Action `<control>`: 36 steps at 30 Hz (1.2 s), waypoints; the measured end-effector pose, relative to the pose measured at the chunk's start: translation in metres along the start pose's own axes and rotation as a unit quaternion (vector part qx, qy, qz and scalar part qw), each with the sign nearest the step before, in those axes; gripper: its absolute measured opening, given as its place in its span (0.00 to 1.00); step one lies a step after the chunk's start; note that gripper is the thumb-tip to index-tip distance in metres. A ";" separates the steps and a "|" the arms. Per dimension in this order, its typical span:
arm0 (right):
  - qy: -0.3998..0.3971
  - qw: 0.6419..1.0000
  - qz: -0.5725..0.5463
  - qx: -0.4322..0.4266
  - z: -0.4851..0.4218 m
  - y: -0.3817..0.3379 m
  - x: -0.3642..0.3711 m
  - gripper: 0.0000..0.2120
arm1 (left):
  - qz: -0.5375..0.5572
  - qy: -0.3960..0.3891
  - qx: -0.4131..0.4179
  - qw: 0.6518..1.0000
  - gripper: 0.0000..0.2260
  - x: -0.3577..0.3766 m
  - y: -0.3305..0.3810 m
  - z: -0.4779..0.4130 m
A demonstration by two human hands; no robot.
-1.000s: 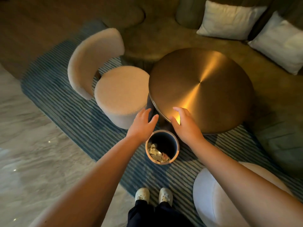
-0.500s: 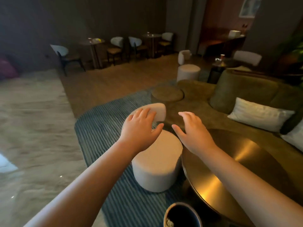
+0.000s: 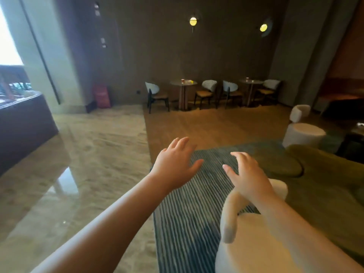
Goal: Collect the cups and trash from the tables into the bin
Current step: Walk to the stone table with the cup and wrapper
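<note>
**Gaze lifts to the far tables; both hands empty**

Since half a second ago the view has swung up and to the left: the round brass table and the dark bin at the lower edge have dropped out of sight, and the far wall now fills the picture.

The left hand (image 3: 175, 160) and right hand (image 3: 248, 174) are held out over the blue striped rug (image 3: 187, 223), fingers spread and relaxed, holding nothing. The right forearm passes above the cream upholstered chair (image 3: 246, 249).

What is left to collect appears to stand well away: a small reddish cup (image 3: 182, 80) and a yellow scrap (image 3: 190, 81) on the left round pedestal table (image 3: 177, 83) against the wall, and another small cup (image 3: 247, 78) on the right pedestal table (image 3: 256, 81). The bin is not in view.

The cups are too small here to tell their material. If paper, they are probably light and easily crushed; if glass, slippery and breakable. Either way, a grip round the body, kept upright against spills, seems wise. The scrap likely needs only a pinch.
</note>
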State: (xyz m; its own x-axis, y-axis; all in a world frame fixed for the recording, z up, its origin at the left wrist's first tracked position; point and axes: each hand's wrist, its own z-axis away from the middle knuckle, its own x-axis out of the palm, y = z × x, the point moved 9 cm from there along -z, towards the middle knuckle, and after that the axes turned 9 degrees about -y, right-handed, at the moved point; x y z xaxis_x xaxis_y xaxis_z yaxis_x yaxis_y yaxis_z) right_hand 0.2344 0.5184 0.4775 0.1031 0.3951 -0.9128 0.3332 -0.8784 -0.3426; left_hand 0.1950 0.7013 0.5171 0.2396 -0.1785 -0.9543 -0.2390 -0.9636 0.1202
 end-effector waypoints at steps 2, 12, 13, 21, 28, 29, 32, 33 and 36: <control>-0.008 1.000 0.000 -0.005 -0.037 -0.020 0.022 0.25 | -0.028 -0.015 -0.027 0.999 0.28 0.008 -0.050 -0.016; -0.018 0.998 0.024 -0.049 -0.221 -0.070 0.094 0.26 | -0.048 -0.027 -0.073 0.996 0.29 0.052 -0.207 -0.122; -0.021 0.998 0.017 -0.050 -0.242 -0.068 0.102 0.26 | -0.043 -0.023 -0.075 0.996 0.28 0.059 -0.219 -0.138; -0.056 0.997 -0.008 -0.051 -0.439 -0.025 0.165 0.27 | -0.025 -0.047 -0.119 0.991 0.29 0.126 -0.313 -0.308; -0.074 0.997 -0.019 -0.015 -0.612 -0.003 0.182 0.28 | -0.069 -0.043 -0.104 0.991 0.29 0.127 -0.378 -0.453; -0.083 0.996 -0.020 -0.015 -0.633 -0.002 0.186 0.30 | -0.053 -0.031 -0.107 0.992 0.29 0.125 -0.388 -0.470; -0.065 0.997 -0.042 -0.019 -0.698 -0.001 0.194 0.32 | -0.027 0.010 -0.103 0.994 0.30 0.124 -0.417 -0.521; -0.047 0.998 -0.043 -0.024 -0.719 -0.001 0.195 0.32 | -0.030 0.016 -0.099 0.994 0.30 0.128 -0.427 -0.541; -0.004 0.998 -0.033 -0.044 -0.783 -0.006 0.208 0.31 | -0.038 0.024 -0.098 0.994 0.30 0.148 -0.468 -0.601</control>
State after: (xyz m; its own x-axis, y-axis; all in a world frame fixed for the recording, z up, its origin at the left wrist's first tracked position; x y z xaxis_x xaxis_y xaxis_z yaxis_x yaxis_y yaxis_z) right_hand 0.9879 0.8160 0.4635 0.0705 0.4496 -0.8905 0.4202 -0.8230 -0.3822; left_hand 0.9075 1.0058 0.4838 0.2961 -0.1094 -0.9489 -0.0312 -0.9940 0.1048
